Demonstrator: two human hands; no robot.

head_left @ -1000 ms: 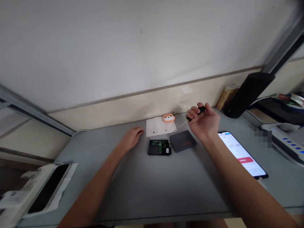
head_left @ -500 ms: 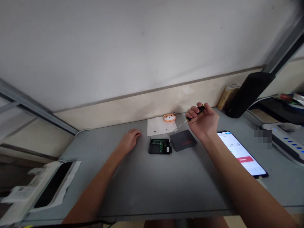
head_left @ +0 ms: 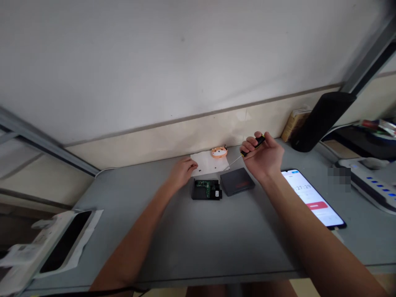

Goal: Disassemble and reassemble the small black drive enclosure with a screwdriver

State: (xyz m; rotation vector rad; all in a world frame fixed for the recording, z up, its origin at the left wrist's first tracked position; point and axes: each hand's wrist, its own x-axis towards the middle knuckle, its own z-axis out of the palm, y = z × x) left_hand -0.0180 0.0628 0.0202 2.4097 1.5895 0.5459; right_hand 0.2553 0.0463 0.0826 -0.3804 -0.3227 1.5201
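Note:
My right hand [head_left: 262,159] is wrapped round the black and yellow handle of a screwdriver [head_left: 259,142], whose thin shaft points down-left towards a white paper [head_left: 204,160]. My left hand [head_left: 182,171] is at the paper's left edge, fingers drawn together; whether anything is between them is too small to tell. Small dark screws [head_left: 199,170] lie on the paper near its front edge. In front of the paper sits an open black case with a green circuit board [head_left: 208,189]. A dark grey cover [head_left: 237,182] lies just right of it.
An orange-and-white animal-faced object [head_left: 219,152] sits on the paper. A lit phone [head_left: 315,202], a black cylinder [head_left: 323,121], a book [head_left: 293,123] and a power strip [head_left: 368,181] are on the right. Another dark-screened device [head_left: 68,241] lies at the left.
My left hand has moved right and away from me, from the bare table to the paper's left edge. My right hand still holds the screwdriver in nearly the same place.

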